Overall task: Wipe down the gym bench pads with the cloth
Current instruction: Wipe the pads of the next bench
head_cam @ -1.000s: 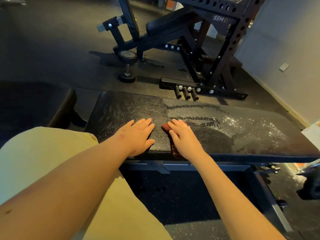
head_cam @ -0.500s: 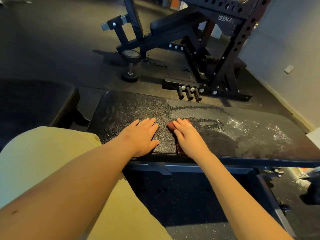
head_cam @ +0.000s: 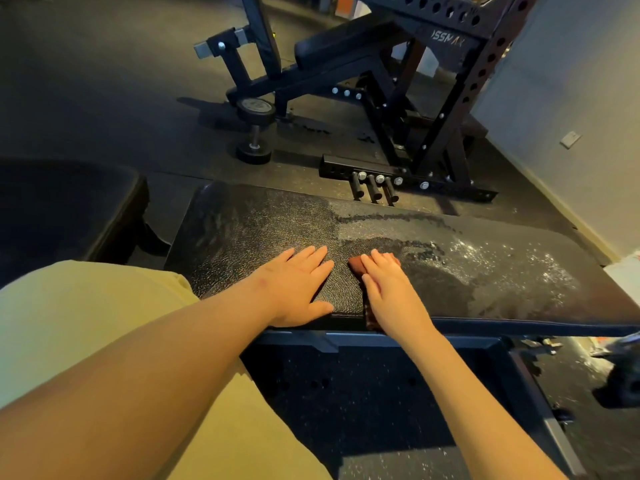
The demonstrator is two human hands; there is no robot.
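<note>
Right hand (head_cam: 393, 294) flat on cloth (head_cam: 356, 267), left hand (head_cam: 299, 287) beside

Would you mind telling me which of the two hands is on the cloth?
The right hand: it lies flat on the reddish-brown cloth, while the left hand rests on the bare bench pad.

Bench pad (head_cam: 259, 230): black grained upholstery, vinyl or leather by the look, semi-gloss, wet-sheened and white-flecked toward the right. Cloth (head_cam: 354, 265): reddish-brown fabric, matt. Rack (head_cam: 446, 38): matt black painted metal with bright steel bolts (head_cam: 424, 185).
</note>
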